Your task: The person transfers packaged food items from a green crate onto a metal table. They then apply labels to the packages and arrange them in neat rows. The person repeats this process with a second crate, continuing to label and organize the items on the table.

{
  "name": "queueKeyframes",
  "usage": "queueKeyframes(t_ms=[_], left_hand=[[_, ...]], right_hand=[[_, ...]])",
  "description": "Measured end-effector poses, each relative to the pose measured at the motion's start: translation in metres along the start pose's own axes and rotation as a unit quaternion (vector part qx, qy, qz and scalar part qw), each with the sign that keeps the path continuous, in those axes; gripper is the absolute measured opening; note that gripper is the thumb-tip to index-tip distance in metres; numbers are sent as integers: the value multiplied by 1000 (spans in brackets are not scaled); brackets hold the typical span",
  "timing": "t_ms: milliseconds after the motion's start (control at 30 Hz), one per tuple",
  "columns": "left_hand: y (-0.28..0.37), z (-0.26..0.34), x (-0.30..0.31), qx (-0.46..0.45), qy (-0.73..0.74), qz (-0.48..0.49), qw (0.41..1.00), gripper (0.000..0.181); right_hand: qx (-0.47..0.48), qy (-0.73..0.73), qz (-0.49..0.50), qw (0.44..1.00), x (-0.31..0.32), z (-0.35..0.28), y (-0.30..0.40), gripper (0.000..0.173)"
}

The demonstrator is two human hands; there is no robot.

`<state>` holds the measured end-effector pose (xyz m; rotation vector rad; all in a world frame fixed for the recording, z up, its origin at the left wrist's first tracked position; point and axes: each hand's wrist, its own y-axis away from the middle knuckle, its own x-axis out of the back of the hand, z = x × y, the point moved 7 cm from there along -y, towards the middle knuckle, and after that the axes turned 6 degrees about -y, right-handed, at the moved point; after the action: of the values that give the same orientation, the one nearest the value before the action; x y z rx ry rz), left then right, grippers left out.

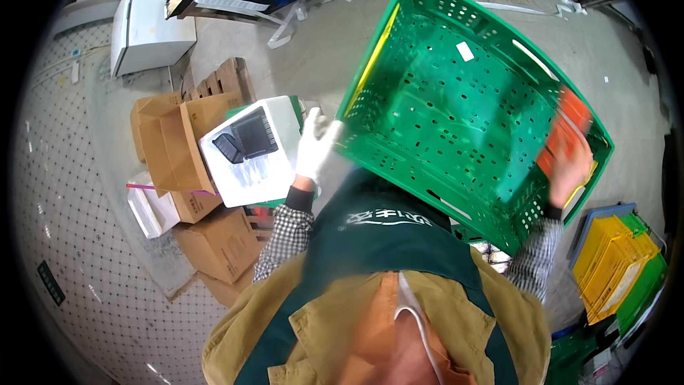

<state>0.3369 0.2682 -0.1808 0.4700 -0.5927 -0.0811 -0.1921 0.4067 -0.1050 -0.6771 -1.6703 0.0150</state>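
A large green plastic crate (443, 101) with perforated walls and floor stands at an angle in front of me. My left hand (315, 144), in a white glove, is at its left corner; whether the fingers grip the rim or only touch it is unclear. At the crate's right end, my bare right hand (572, 168) holds a flat orange-red item (565, 128), blurred by motion. A small white piece, perhaps a label (465, 51), lies on the crate floor.
To the left, a white foam box (251, 171) holds black plastic trays (254, 136), beside an open cardboard box (171, 144) and a closed carton (222, 246). Folded yellow crates (612, 267) stand at right. A white chest-like unit (155, 27) is at upper left.
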Motion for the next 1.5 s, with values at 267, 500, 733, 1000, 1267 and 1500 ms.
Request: queueKeyframes(t_ms=[267,500,733,1000,1267,1500], left_hand=[[-15,41,-15,-83,-176,-47,980,43],[-87,210,-39,-451,-284,-107,839,41],[-179,329,-160,-501,-46,-223,835,70],[-294,181,-46,-421,-96,-336,837,55],[-424,-122,237,-44,-245,-196,948,44],[-455,-152,297,107,-119,-163,974,35]], right_hand=[[-342,-92,-31,935,51,104,176,34],[-551,-272,222,758,70,25,306,29],[-660,-393,270,581,45,-116,352,24],[-523,-255,241,777,31,-279,112,21],[-523,-672,-73,520,-251,-422,-62,24],[-637,-668,-56,381,-482,-395,-107,18]])
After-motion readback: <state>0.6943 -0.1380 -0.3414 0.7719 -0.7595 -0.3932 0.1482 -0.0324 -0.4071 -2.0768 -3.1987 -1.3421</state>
